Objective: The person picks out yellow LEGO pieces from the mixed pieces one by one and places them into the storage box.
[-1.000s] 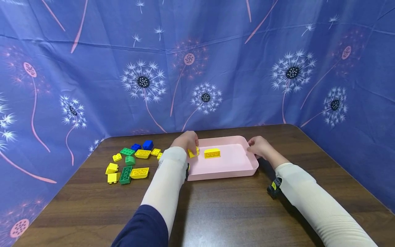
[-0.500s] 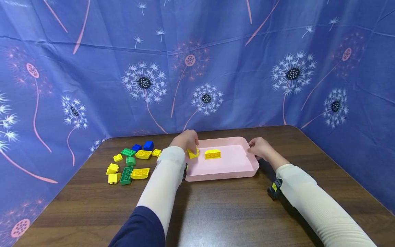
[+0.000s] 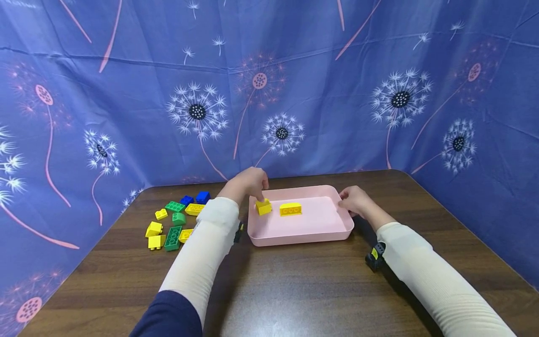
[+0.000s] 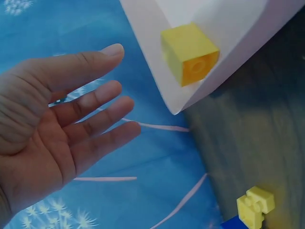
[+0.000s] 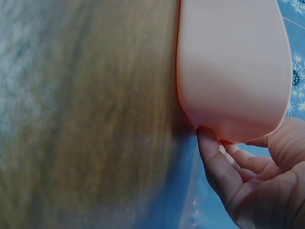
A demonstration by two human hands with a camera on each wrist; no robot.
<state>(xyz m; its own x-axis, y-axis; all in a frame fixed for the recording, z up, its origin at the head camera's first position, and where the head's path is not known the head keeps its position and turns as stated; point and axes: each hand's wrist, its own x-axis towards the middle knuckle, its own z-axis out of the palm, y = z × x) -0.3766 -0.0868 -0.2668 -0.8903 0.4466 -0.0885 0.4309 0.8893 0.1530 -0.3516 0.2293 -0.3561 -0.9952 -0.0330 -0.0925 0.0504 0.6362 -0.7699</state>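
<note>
A shallow pink tray [image 3: 322, 220] lies on the table. At its left end sits a yellow brick [image 3: 264, 207], and a longer yellow brick [image 3: 290, 209] stands near the middle. Just above the left brick is my left hand [image 3: 249, 181]; in the left wrist view that hand [image 4: 57, 124] has loosely extended fingers, holds nothing and is apart from the brick [image 4: 190, 55]. My right hand [image 3: 355, 200] holds the tray's right end; in the right wrist view its thumb and fingers [image 5: 209, 143] are at the rim of the tray [image 5: 233, 71].
Left of the tray lie several loose bricks: green ones [image 3: 172, 238], yellow ones [image 3: 156, 242] and blue ones [image 3: 203, 197]. My left forearm partly covers some. A blue dandelion-print cloth [image 3: 320, 93] hangs behind the brown wooden table [image 3: 294, 290].
My left hand has let go of the yellow brick at the tray's left end and moved up and to the left. My right hand has stayed on the tray.
</note>
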